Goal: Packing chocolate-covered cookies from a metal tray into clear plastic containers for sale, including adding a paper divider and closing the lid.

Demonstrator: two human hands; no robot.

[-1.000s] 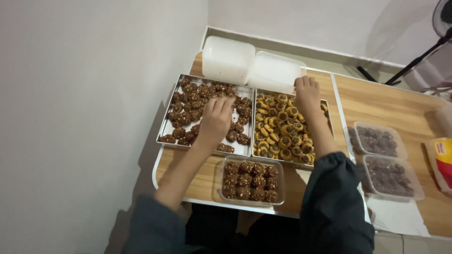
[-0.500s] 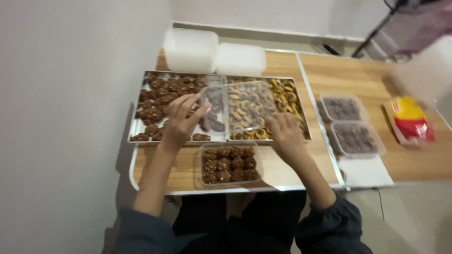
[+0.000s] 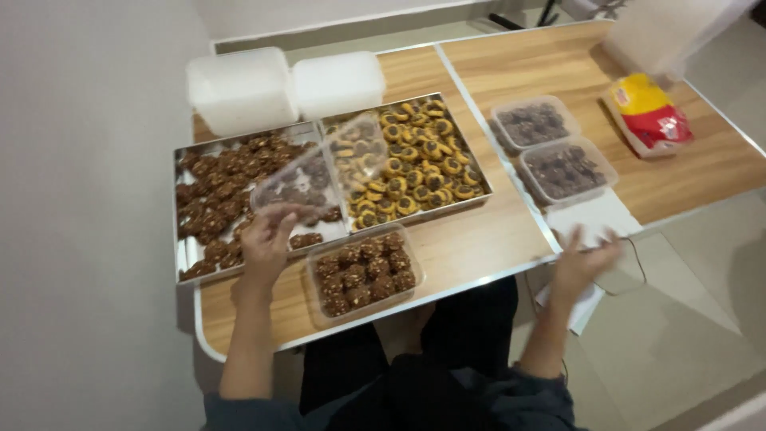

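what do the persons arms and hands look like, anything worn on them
Both hands, left hand and right hand, are bare: no gloves, rings or watch show. The forearms are bare too, with dark blue-grey sleeves pushed up near the elbows.

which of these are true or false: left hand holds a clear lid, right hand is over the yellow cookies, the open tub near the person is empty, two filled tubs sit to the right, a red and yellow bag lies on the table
1. The left hand holds a clear lid. True: it lifts it over the two trays.
2. The right hand is over the yellow cookies. False: it is off the table's edge, by the white paper.
3. The open tub near the person is empty. False: it is full of brown chocolate balls.
4. Two filled tubs sit to the right of the trays. True.
5. A red and yellow bag lies on the table. True, at the far right.
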